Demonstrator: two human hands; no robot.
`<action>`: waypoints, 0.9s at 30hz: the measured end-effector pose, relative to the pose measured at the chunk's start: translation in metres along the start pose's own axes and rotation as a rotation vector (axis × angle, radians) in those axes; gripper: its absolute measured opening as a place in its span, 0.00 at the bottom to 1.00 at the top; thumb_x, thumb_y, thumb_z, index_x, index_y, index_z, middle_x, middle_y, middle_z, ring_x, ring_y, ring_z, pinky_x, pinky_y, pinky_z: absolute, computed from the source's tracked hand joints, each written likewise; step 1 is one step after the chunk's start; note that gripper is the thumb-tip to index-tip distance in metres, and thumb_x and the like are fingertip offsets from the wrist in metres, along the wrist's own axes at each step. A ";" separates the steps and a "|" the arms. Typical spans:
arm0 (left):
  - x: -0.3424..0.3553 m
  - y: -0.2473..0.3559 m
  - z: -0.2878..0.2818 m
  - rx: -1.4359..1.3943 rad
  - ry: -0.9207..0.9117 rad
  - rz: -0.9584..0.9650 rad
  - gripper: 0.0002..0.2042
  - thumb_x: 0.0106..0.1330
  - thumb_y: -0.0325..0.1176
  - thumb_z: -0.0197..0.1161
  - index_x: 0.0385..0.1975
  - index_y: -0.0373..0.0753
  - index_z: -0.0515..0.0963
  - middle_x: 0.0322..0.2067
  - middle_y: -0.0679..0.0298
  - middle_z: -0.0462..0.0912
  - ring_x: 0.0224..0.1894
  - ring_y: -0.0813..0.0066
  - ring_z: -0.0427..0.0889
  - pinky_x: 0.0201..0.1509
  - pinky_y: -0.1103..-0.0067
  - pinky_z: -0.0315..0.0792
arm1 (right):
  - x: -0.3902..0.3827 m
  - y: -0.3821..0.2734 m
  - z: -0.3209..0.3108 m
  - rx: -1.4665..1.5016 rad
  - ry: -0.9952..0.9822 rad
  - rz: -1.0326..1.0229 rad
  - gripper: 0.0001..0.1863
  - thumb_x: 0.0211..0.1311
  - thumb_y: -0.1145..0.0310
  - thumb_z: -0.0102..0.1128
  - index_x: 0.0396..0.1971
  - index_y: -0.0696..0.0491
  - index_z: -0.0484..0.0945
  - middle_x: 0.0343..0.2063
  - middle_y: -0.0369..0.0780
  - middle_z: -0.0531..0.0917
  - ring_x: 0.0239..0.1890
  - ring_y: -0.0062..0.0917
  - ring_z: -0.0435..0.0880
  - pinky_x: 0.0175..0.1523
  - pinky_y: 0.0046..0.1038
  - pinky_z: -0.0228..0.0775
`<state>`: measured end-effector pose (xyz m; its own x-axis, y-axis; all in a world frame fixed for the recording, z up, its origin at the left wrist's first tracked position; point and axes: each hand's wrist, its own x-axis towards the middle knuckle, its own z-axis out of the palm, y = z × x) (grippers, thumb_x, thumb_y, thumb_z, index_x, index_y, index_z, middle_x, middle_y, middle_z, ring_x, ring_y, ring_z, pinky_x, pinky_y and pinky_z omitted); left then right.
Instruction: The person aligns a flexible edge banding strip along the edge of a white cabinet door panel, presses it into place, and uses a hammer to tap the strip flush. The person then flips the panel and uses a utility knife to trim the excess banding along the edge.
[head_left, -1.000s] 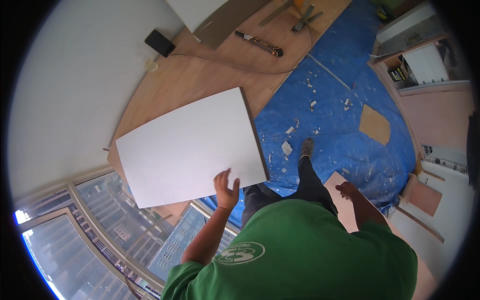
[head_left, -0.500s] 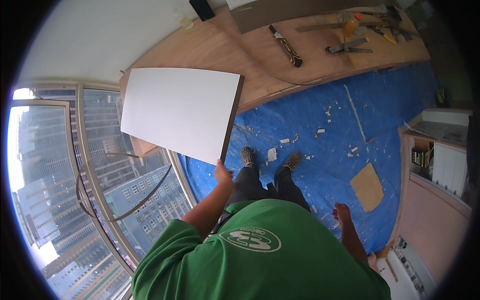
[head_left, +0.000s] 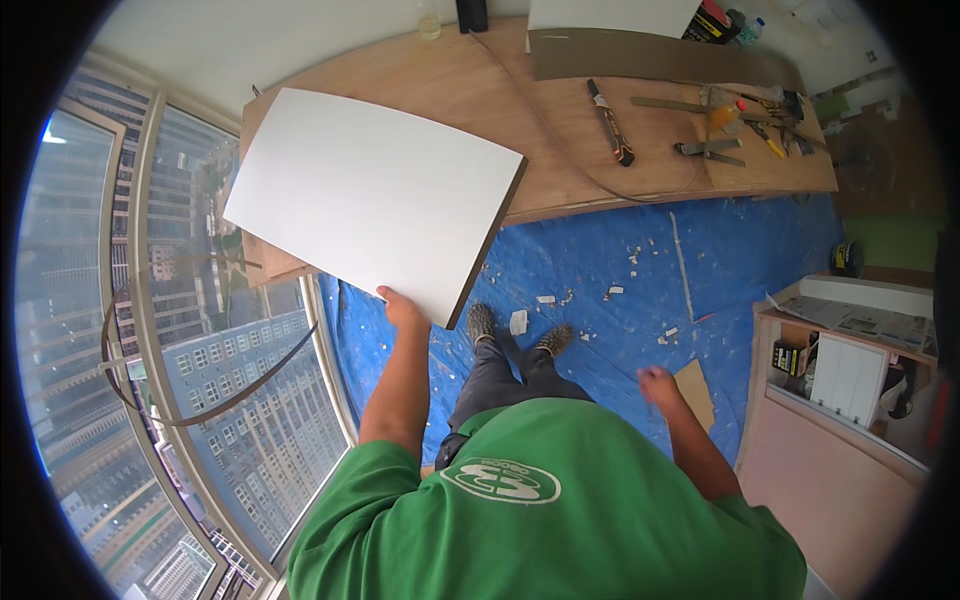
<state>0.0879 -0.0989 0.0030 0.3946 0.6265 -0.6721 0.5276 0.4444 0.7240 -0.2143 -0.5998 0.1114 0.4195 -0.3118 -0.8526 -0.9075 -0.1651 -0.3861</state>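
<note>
A large white board with a dark brown edge lies flat on the wooden workbench, its near side jutting out past the bench. My left hand grips that near side close to the right corner, thumb on the white face and the other fingers hidden underneath. Away from the bench, my right hand hangs over the floor at my right side, touching nothing I can see. Motion smears its fingers, so their pose is unclear.
On the bench lie a black-and-orange cutter knife, several hand tools and a bottle of orange liquid. Blue sheeting with scraps covers the floor. Windows stand at left, a cabinet at right.
The board has turned clockwise. My left hand has shifted left along its near side, away from the corner. My right hand has risen slightly, and the whole view has shifted.
</note>
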 end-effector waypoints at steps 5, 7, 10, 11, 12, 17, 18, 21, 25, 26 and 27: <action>0.004 0.025 -0.049 0.276 0.113 0.015 0.43 0.75 0.68 0.38 0.53 0.23 0.77 0.48 0.49 0.84 0.47 0.54 0.83 0.52 0.66 0.76 | -0.015 -0.118 0.052 0.044 0.044 -0.244 0.15 0.67 0.58 0.65 0.40 0.56 0.81 0.26 0.33 0.81 0.28 0.17 0.76 0.34 0.24 0.70; 0.030 0.020 -0.088 0.200 0.048 0.158 0.42 0.75 0.68 0.39 0.52 0.24 0.77 0.46 0.51 0.85 0.45 0.58 0.83 0.49 0.67 0.77 | -0.021 -0.130 0.063 0.010 0.018 -0.241 0.15 0.67 0.58 0.65 0.41 0.56 0.81 0.28 0.33 0.82 0.30 0.17 0.77 0.36 0.24 0.71; 0.045 0.028 -0.121 0.262 0.017 0.214 0.41 0.75 0.67 0.41 0.49 0.25 0.78 0.43 0.52 0.85 0.43 0.60 0.83 0.47 0.67 0.77 | -0.021 -0.131 0.069 -0.101 -0.045 -0.187 0.16 0.67 0.57 0.65 0.42 0.56 0.82 0.30 0.33 0.83 0.33 0.18 0.79 0.38 0.25 0.72; 0.044 0.035 -0.130 0.292 -0.011 0.211 0.40 0.75 0.67 0.42 0.48 0.25 0.78 0.42 0.52 0.85 0.42 0.60 0.83 0.47 0.68 0.77 | -0.027 -0.138 0.073 -0.105 -0.051 -0.147 0.16 0.67 0.57 0.65 0.41 0.56 0.82 0.30 0.34 0.83 0.33 0.18 0.80 0.39 0.25 0.73; 0.046 0.039 -0.140 0.316 -0.031 0.212 0.40 0.75 0.67 0.42 0.47 0.25 0.78 0.42 0.52 0.85 0.42 0.61 0.83 0.46 0.68 0.77 | -0.030 -0.146 0.078 -0.113 -0.064 -0.114 0.17 0.67 0.56 0.65 0.41 0.56 0.82 0.29 0.34 0.83 0.34 0.19 0.80 0.39 0.26 0.73; 0.053 0.039 -0.153 0.327 -0.021 0.188 0.39 0.74 0.66 0.45 0.47 0.25 0.78 0.41 0.51 0.85 0.41 0.60 0.84 0.47 0.68 0.77 | 0.038 -0.240 0.122 -0.393 -0.071 -0.482 0.20 0.67 0.51 0.63 0.38 0.56 0.84 0.31 0.42 0.87 0.36 0.28 0.84 0.43 0.34 0.75; 0.053 0.040 -0.152 0.332 -0.038 0.189 0.39 0.74 0.66 0.46 0.48 0.25 0.78 0.41 0.50 0.85 0.42 0.60 0.84 0.48 0.68 0.78 | 0.054 -0.271 0.142 -0.355 -0.050 -0.592 0.20 0.67 0.51 0.63 0.39 0.55 0.84 0.32 0.42 0.87 0.37 0.30 0.85 0.44 0.34 0.76; 0.070 0.035 -0.159 0.312 -0.083 0.149 0.38 0.74 0.64 0.47 0.54 0.24 0.75 0.48 0.50 0.84 0.47 0.60 0.84 0.53 0.68 0.77 | 0.098 -0.363 0.207 -0.387 -0.006 -0.725 0.23 0.68 0.50 0.61 0.42 0.57 0.83 0.36 0.46 0.88 0.44 0.35 0.86 0.50 0.34 0.77; 0.062 0.044 -0.156 0.011 -0.159 0.034 0.37 0.74 0.61 0.51 0.60 0.25 0.72 0.55 0.51 0.81 0.53 0.59 0.81 0.59 0.67 0.74 | 0.111 -0.422 0.266 -0.624 0.148 -0.568 0.29 0.67 0.49 0.61 0.52 0.62 0.77 0.47 0.54 0.83 0.52 0.46 0.83 0.57 0.41 0.76; 0.061 0.044 -0.158 -0.046 -0.163 0.025 0.36 0.74 0.60 0.52 0.60 0.25 0.72 0.56 0.51 0.80 0.54 0.59 0.81 0.60 0.67 0.73 | 0.110 -0.426 0.275 -0.609 0.159 -0.552 0.30 0.67 0.49 0.61 0.54 0.63 0.75 0.50 0.56 0.81 0.54 0.48 0.81 0.58 0.42 0.75; 0.059 0.045 -0.156 -0.105 -0.169 0.013 0.36 0.74 0.59 0.53 0.61 0.26 0.72 0.56 0.51 0.80 0.55 0.59 0.80 0.61 0.66 0.73 | 0.111 -0.429 0.281 -0.598 0.173 -0.534 0.33 0.67 0.49 0.61 0.57 0.64 0.73 0.53 0.58 0.78 0.56 0.51 0.80 0.60 0.44 0.74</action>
<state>0.0172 0.0580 0.0206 0.5263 0.5198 -0.6729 0.4440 0.5069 0.7389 0.2155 -0.3006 0.0837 0.8336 -0.1820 -0.5215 -0.4410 -0.7877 -0.4301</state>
